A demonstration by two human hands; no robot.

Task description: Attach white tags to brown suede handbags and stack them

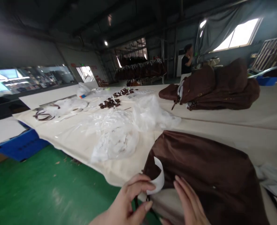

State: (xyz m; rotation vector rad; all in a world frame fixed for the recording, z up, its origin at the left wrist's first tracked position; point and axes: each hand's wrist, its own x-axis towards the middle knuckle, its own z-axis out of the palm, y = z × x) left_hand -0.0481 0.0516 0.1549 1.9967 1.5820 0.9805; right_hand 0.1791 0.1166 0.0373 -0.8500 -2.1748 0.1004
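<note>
**Soft brown bag, springy white strip under two bare hands**

The brown bag [206, 165] lies on the near part of the counter [119, 173], at the person's front and right. A curled white strip [161, 178] rises beside its left edge. The left hand [129, 200] has its forefinger over the strip's lower end, with the thumb apart below; whether that grip is pinched tight I cannot tell. A small dark piece [148, 198] shows between finger and thumb, too small to name. The right hand [191, 203] is open, fingers straight and together over the bag's near side, holding nothing that shows.

The bag looks light and limp, likely to sag or wrinkle when lifted by one point. Its slight sheen suggests a smooth cloth that may slide under a loose grip. A gathered edge or a corner seems the surest hold, with a flat palm steadying the body.

The strip looks thin, feather-light and a little springy, since it holds its curve. It may crease if squeezed hard; a fingertip pinch at either end should suit it, leaving the middle free.
</note>
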